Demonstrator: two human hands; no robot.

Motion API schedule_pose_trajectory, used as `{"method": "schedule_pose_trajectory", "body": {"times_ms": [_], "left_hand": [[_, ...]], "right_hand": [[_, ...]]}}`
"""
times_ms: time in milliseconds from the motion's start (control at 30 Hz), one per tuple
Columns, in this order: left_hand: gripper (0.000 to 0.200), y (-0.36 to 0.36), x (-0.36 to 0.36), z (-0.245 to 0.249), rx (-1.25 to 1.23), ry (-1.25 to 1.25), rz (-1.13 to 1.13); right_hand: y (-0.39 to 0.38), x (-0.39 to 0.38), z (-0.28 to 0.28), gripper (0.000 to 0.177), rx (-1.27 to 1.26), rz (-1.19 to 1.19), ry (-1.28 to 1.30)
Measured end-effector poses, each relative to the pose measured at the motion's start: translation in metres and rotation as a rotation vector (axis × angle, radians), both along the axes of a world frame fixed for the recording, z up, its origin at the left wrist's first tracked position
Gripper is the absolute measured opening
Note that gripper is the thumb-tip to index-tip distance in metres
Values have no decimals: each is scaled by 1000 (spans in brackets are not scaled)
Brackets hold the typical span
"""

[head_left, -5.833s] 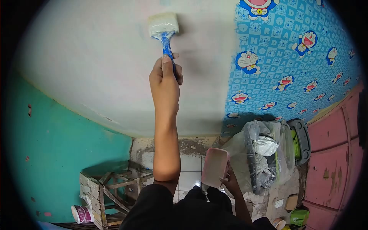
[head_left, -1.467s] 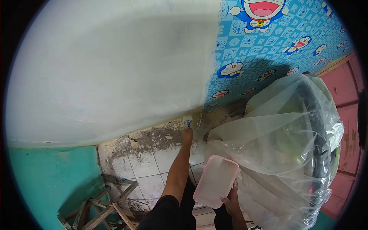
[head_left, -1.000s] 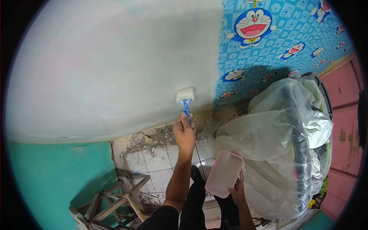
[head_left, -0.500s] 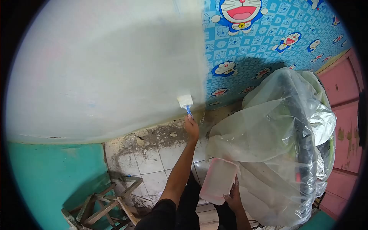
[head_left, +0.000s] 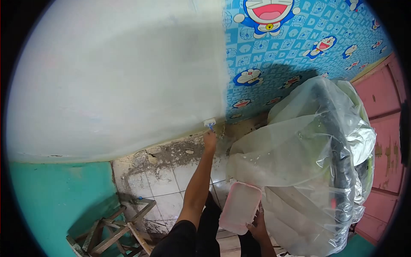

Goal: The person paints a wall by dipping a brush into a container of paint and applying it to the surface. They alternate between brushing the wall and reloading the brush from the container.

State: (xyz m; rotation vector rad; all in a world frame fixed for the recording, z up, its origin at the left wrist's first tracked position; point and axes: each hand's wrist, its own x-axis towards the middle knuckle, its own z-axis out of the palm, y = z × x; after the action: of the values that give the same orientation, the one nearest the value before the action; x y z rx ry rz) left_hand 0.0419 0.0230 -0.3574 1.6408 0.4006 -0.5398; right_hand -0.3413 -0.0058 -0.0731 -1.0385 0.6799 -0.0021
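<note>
My left hand (head_left: 209, 141) is closed round the blue handle of a paintbrush (head_left: 209, 123). Its pale, paint-covered bristles touch the bottom of the white wall (head_left: 128, 90), just above the floor edge. Low on the right, my right hand (head_left: 257, 225) grips the side of a pink-rimmed rectangular plastic tub (head_left: 242, 206). Whitish paint lies inside the tub, which is held in front of my legs. Blue cartoon wallpaper (head_left: 282, 47) meets the white area to the right of the brush.
Clear plastic sheeting (head_left: 291, 158) drapes a bulky object on my right, beside pink wooden panels (head_left: 385, 141). A wooden stool-like frame (head_left: 113, 233) stands lower left by a green wall (head_left: 60, 192). Dirt and debris (head_left: 171, 156) lie on the tiled floor along the wall.
My left hand has moved the brush down the wall to its lower edge, and the bristles now look foreshortened. The tub has shifted slightly down and left in view, still in my right hand.
</note>
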Motion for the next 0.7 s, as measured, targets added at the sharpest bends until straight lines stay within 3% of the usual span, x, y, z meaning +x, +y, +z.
{"method": "schedule_pose_trajectory", "body": {"times_ms": [67, 167, 267, 367, 500, 600, 700], "left_hand": [[36, -5, -8, 104, 93, -57, -50], [34, -12, -29, 252, -168, -119, 15], [33, -4, -43, 359, -295, -201, -62], [32, -2, -63, 433, -356, -433, -20], [30, -7, -59, 451, -270, -692, 41], [29, -13, -39, 377, -141, -777, 30], [30, -24, -35, 254, 106, -838, -35]], "right_hand": [[-1, 0, 8, 100, 4, 13, 40], [-4, 3, 22, 101, 29, 23, 82], [-7, 1, 30, 102, 27, 42, 98], [-7, 3, 37, 103, 35, 48, 57], [-4, -2, 31, 103, -39, 53, 15], [-7, -7, 26, 104, -45, 86, 18], [-7, -9, 20, 105, -34, 82, 54]]}}
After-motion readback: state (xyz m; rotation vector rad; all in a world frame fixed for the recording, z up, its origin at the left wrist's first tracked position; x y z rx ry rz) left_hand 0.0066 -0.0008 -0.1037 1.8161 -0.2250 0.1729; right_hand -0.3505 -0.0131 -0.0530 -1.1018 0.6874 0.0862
